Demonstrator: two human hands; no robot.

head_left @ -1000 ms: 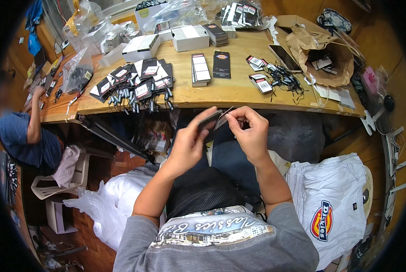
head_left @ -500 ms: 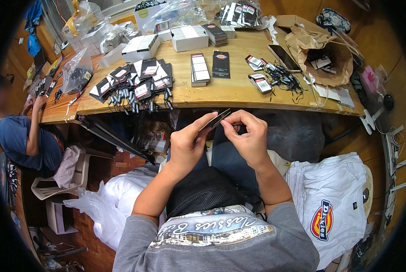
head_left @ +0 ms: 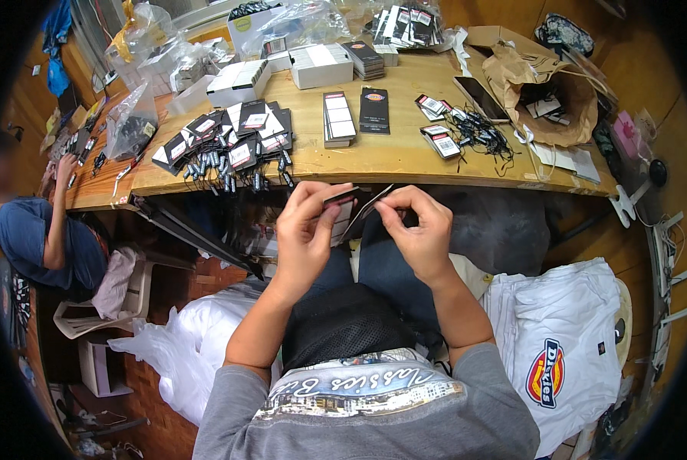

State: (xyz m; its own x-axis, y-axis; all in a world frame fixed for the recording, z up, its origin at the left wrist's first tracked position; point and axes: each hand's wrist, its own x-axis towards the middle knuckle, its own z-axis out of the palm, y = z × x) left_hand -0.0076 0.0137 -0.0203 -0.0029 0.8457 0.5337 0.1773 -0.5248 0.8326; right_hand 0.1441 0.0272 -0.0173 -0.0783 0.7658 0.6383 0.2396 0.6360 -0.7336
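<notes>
While the left hand (head_left: 304,230) pinches a dark hang tag (head_left: 340,201), the right hand's (head_left: 419,230) grip apparently holds its edge.

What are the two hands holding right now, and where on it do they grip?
Both hands hold black hang tags: the left hand pinches their left end, and the right hand pinches the right end between thumb and fingertips.

Tag pile (head_left: 232,149) lying on table (head_left: 389,157) left; paper bag (head_left: 547,92) sitting right; boxes (head_left: 320,65) behind. Folded shirts (head_left: 566,353) lying right of lap, below table.
</notes>
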